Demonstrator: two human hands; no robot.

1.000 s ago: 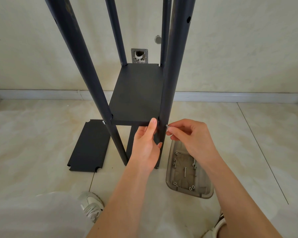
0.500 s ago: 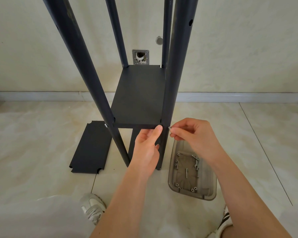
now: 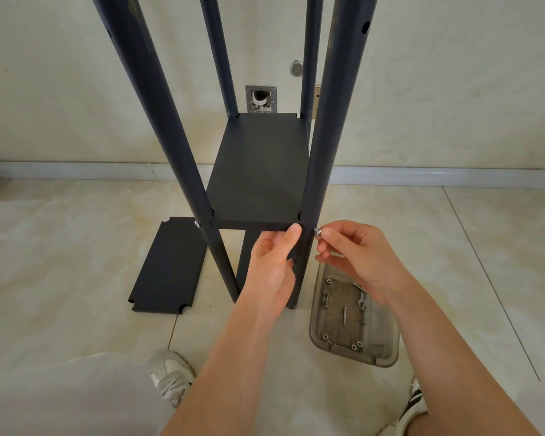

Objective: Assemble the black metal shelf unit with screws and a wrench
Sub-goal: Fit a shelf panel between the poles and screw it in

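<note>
The black metal shelf unit stands on the floor with four dark posts and one shelf plate [image 3: 258,171] fixed low between them. My left hand [image 3: 272,262] reaches under the plate's near right corner, its thumb pressed against the plate's front edge beside the near right post [image 3: 326,152]. My right hand [image 3: 356,256] pinches a silver screw [image 3: 317,231] against the right side of that post, level with the plate. A silver screw head [image 3: 197,224] shows on the near left post. No wrench is visible.
A loose black shelf plate [image 3: 167,265] lies flat on the tiles to the left. A translucent grey tray [image 3: 353,316] with several screws and nuts sits right of the post's foot. My shoes [image 3: 170,376] are near the bottom edge. The wall and skirting are close behind.
My left thumb has slid down from over the plate's corner to its front edge. My right hand has shifted slightly right, still pinching the screw at the post.
</note>
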